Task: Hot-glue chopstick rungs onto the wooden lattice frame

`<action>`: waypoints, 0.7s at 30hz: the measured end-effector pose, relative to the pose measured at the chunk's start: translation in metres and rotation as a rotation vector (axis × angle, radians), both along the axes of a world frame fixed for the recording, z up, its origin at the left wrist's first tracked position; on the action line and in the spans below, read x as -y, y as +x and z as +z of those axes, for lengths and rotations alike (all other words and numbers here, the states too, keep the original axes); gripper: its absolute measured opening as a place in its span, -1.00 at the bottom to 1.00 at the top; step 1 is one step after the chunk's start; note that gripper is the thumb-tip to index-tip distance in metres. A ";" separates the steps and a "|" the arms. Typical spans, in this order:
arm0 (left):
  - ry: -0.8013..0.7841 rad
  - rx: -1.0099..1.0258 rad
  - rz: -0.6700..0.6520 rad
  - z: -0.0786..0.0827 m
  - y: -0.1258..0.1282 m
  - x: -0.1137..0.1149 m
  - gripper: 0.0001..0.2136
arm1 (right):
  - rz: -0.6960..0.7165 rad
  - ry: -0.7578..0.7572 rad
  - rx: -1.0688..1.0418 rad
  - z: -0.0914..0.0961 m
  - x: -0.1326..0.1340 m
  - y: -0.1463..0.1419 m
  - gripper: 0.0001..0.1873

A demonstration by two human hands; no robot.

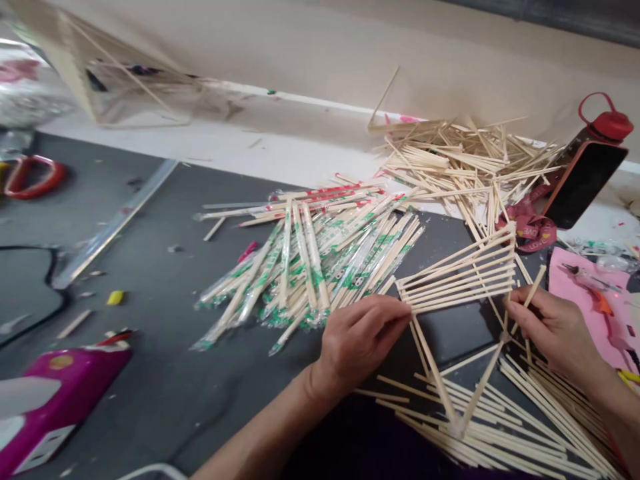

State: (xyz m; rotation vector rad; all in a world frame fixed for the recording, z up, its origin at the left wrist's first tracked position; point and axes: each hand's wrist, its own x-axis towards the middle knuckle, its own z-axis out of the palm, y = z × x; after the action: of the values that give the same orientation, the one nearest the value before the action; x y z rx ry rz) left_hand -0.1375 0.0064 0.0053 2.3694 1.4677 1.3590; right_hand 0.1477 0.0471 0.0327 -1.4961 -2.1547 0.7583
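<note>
A frame of thin wooden chopsticks (460,267) stands before me, with several sticks laid side by side like slats and pale, glue-like lumps at its lower joints. My left hand (367,330) is closed, its fingertips pinching the frame's left corner at the lowest slat. On the opposite side, my right hand (555,327) is closed around the frame's right edge, where one stick rises between thumb and fingers. Whether that stick is fixed at its lower end is hard to see. Below, more chopsticks (500,427) fan out near my body.
Paper- and plastic-wrapped chopsticks (320,260) lie left of the frame. Behind it is a heap of bare chopsticks (450,157). A phone (585,187) leans on a red-capped bottle (610,127) beside a ribbon roll (533,230). Farther left are a purple box-shaped item (75,380), a clear strip (120,223) and red-handled scissors (37,177).
</note>
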 end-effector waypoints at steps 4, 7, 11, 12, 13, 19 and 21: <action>0.006 -0.033 0.034 0.001 0.000 0.002 -0.96 | 0.017 -0.033 0.026 0.000 0.001 0.003 -0.76; 0.024 -0.039 0.034 0.002 -0.001 0.001 -0.96 | 0.012 -0.026 0.034 0.000 0.002 0.003 -0.76; 0.031 -0.028 0.024 0.001 -0.002 -0.001 -0.96 | -0.002 -0.019 0.020 0.000 0.004 0.001 -0.75; 0.027 -0.023 0.024 0.001 -0.002 -0.002 -0.96 | -0.006 -0.022 0.016 0.000 0.004 0.000 -0.75; 0.023 -0.016 0.023 0.000 -0.002 -0.003 -0.96 | -0.011 -0.022 0.013 0.000 0.004 -0.001 -0.75; -0.003 -0.002 0.021 -0.004 -0.001 -0.006 -0.93 | 0.001 0.006 -0.062 0.003 0.001 -0.006 -0.76; 0.002 -0.004 0.017 -0.006 -0.001 -0.007 -0.92 | 0.001 0.017 -0.080 0.005 0.001 -0.007 -0.77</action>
State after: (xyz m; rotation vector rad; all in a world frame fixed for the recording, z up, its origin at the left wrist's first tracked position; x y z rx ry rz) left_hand -0.1387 0.0136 -0.0004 2.3672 1.4924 1.3605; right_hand 0.1410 0.0458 0.0376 -1.4323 -2.0981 0.7851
